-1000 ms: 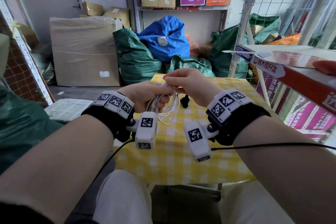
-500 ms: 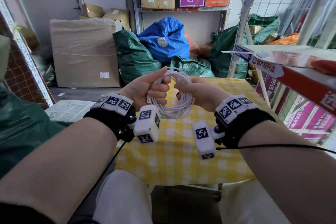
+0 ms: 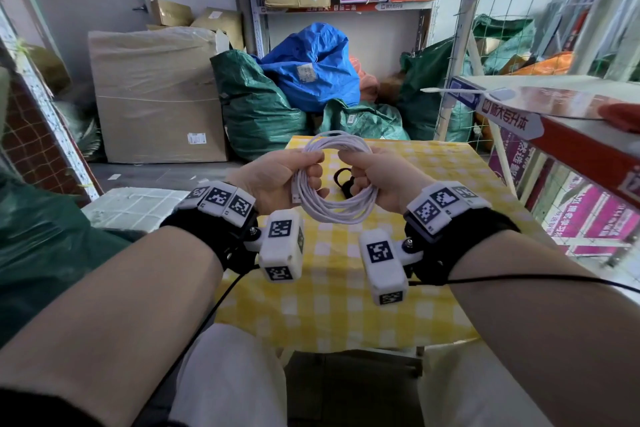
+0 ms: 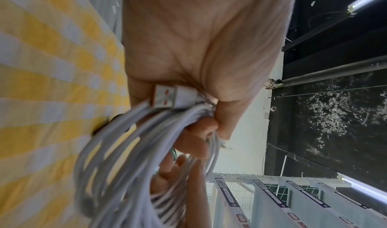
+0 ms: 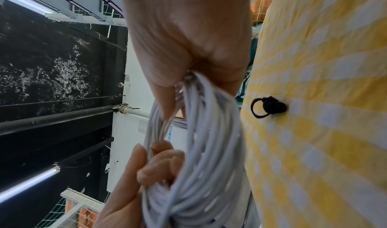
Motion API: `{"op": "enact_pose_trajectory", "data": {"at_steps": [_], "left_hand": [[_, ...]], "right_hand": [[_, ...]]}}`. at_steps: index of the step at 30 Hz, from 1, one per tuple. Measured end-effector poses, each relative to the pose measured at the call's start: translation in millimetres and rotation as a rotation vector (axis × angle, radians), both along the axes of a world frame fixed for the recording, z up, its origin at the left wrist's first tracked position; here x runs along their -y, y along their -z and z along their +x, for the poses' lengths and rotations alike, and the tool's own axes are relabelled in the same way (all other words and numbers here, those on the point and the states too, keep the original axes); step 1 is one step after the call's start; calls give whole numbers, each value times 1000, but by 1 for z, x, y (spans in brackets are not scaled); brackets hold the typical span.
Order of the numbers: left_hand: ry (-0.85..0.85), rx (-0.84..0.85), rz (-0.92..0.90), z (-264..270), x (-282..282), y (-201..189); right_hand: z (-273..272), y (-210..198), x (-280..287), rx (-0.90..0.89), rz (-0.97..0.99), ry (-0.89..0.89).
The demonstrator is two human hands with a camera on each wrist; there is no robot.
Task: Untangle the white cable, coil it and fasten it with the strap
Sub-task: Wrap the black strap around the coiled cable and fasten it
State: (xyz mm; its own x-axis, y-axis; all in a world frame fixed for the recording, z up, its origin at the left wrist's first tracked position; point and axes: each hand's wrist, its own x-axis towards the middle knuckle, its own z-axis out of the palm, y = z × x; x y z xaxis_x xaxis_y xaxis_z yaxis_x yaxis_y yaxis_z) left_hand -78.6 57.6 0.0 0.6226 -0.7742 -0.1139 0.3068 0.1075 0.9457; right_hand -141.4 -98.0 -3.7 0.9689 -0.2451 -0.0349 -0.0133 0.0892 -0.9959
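Observation:
The white cable [image 3: 334,206] is wound into a round coil held upright above the yellow checked table [image 3: 332,291]. My left hand [image 3: 277,177] grips the coil's left side, and its USB plug [image 4: 167,99] sticks out under the palm. On the coil's right side my right hand [image 3: 377,177] has its fingers curled round the bundle of strands [image 5: 201,132]. The black strap [image 3: 344,178] lies on the cloth behind the coil, as a small loop with a knot [image 5: 270,107]. Neither hand touches it.
Green and blue sacks [image 3: 308,73] and a big wrapped carton [image 3: 156,94] stand behind the table. A red-edged shelf [image 3: 571,128] juts in on the right, with a wire-mesh rack behind it. My knees in light trousers [image 3: 228,378] sit under the table's front edge.
The loose loops bunched between my hands a second ago have been spread into a full round coil. Both hands have moved apart to its two sides and lifted it slightly.

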Motion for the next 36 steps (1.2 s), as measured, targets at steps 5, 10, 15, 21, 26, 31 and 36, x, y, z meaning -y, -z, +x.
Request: {"op": "enact_pose_trajectory", "data": {"at_steps": [5,10,15,21,26,31,36], "left_hand": [[-152,-74,-51,26,6,6],[-289,-205,-72,69,11,31],[-332,-270,7,105,20,62],[-340,-368,60,132,26,84],[-316,-371,65,134,25,89],[-244,-394,8,122,26,84],[-238,-322,63,97,27,70]], "right_hand": [[22,11,21,-18,-145,82],[59,45,54,-201,-294,312],[100,78,65,-357,-442,261],[136,99,65,-405,-720,81],[145,103,73,-401,-736,209],[131,97,74,-312,-425,319],[99,71,63,-126,-81,301]]}}
